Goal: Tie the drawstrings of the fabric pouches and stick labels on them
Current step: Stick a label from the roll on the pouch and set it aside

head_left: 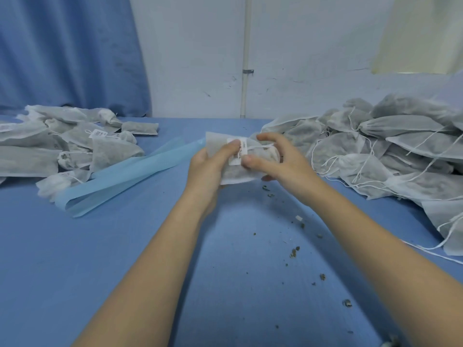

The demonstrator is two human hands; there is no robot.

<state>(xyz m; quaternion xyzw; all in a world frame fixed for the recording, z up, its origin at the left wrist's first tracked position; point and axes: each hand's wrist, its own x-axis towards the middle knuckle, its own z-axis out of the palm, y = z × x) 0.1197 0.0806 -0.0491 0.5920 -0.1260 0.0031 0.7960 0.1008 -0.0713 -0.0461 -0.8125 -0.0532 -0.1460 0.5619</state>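
Note:
A white fabric pouch (216, 144) filled with dark material is held above the middle of the blue table. My left hand (209, 166) grips it from below, thumb pressing beside a white label (240, 151) on its front. My right hand (276, 159) holds the pouch's gathered right end, its thumb on the label's lower edge and its fingers curled over the top. A thin white drawstring (261, 146) runs across the pouch's neck.
A pile of labelled pouches (70, 144) lies at the left. A larger heap of pouches with loose strings (390, 151) fills the right. Light blue backing strips (130, 174) lie left of my hands. Dark crumbs (293, 251) dot the blue table (75, 259).

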